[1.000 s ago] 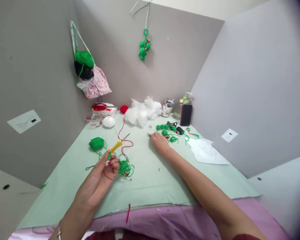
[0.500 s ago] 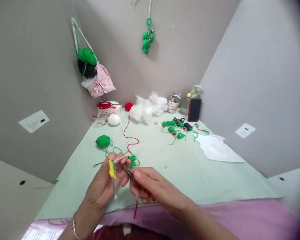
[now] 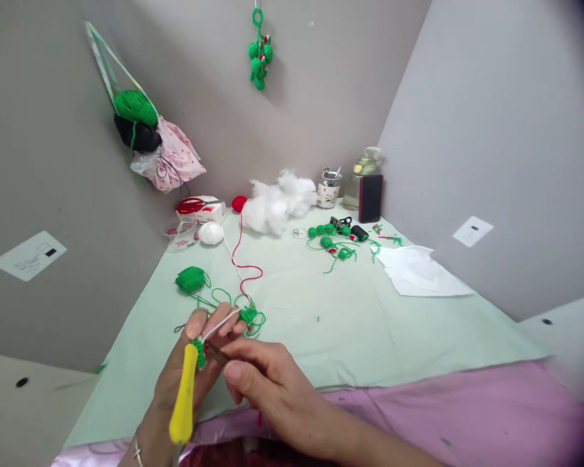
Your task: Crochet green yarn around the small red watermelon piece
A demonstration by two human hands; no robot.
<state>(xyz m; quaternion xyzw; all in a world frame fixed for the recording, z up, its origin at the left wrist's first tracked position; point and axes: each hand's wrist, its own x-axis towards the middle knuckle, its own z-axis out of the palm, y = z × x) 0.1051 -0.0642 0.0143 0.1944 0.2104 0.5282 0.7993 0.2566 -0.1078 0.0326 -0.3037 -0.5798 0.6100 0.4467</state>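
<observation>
The near edge of the tabletop [image 3: 384, 324] passes just under the wrists and runs out to 3 o'clock, pink cloth [image 3: 418, 415] below it. Bare surface opens from 1 to 3 o'clock of the hands, as far as the white paper [image 3: 421, 275] at 2 o'clock; toward 12 o'clock, red and white strands and tangled green yarn [image 3: 250, 315] take up the room, the tangle close by the fingers. The green crocheted piece [image 3: 199, 354] is pinched in the left hand [image 3: 210, 377], with a yellow handle [image 3: 183, 395] pointing to 6 o'clock from it. The right hand [image 3: 277, 392] grips a dark metal tool [image 3: 217, 353], its tip at the piece's 3 o'clock side; whether they touch, I cannot tell. At the back, toward 1 o'clock, a cup [image 3: 328, 196] holds pens beside a clear jug [image 3: 352, 193]. Toward 11 o'clock are a clear plastic container [image 3: 185, 240], its contents unclear, and a white box [image 3: 215, 211] with red-handled scissors [image 3: 191, 205] on top.
</observation>
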